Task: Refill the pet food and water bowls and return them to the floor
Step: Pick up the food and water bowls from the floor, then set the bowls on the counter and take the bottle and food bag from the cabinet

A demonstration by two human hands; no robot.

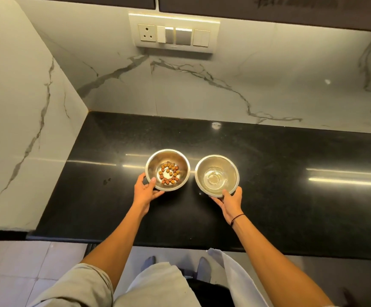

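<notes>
Two steel bowls are sitting side by side on the black desk (268,165), near each other but not touching, and the person is reaching one hand to each. The left hand (145,190) is cupping the near-left rim of the food bowl (167,169), thumb lying over the lip and fingers curling round the outer wall beneath, so it is closing on the bowl rather than resting flat. The right hand (230,199) is doing the same at the near rim of the water bowl (217,175), thumb tip hooking just inside the edge while the fingers are wrapping under the side. Brown kibble (169,173) is lying in a loose ring on the bottom of the food bowl, and clear water is showing in the other, so both are looking refilled, and the grips at the near rims are probably meant for lifting them toward the body. Holding low on the wall with the thumb on top is keeping each bowl level, which is mattering most for the water, since any tilt is risking a spill. Room for moving is generous: the desk is lying bare to the right and in front of the bowls, the marble wall (202,85) is standing well behind them, and a side wall is closing the left. The front edge of the desk is running just ahead of the person's feet, with tiled floor (13,262) waiting below it.
</notes>
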